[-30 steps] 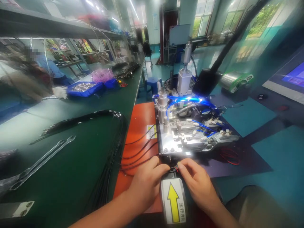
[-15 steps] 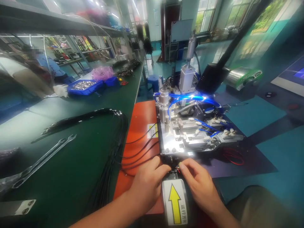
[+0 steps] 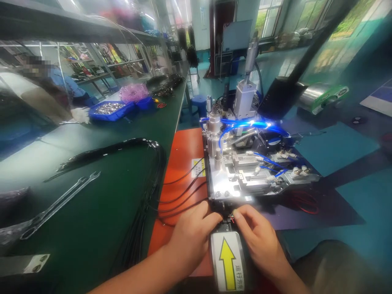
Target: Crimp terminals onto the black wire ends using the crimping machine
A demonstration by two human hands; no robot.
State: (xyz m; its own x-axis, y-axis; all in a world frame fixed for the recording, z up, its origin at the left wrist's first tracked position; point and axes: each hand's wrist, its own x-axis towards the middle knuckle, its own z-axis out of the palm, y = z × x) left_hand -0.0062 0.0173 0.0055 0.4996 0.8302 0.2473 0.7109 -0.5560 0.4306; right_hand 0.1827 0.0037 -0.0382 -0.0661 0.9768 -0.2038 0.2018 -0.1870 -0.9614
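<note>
At the front edge of a metal machine (image 3: pixel 245 179) with blue air hoses (image 3: pixel 257 123), both hands work close together. My left hand (image 3: pixel 196 228) is closed, thumb and finger pinched on the end of a black cable (image 3: pixel 183 209) that crosses the orange plate (image 3: pixel 180 155); its tip is hidden. Thin red and green wires (image 3: pixel 232 217) are pinched between the thumb and forefinger of my right hand (image 3: pixel 259 237). Between the wrists sits a cover (image 3: pixel 227 261) bearing a yellow arrow.
Left lies a green bench (image 3: pixel 101 216) with two wrenches (image 3: pixel 61 204), a bundle of black cables (image 3: pixel 134 143) and a blue tray (image 3: pixel 112 116) of small metal parts. A gloved co-worker's hand (image 3: pixel 80 115) is beside that tray. A green-ended metal roll (image 3: pixel 324 98) stands right.
The view has shifted slightly, so the bench and machine sit a little further right. Both hands keep their pinches at nearly the same place on the machine.
</note>
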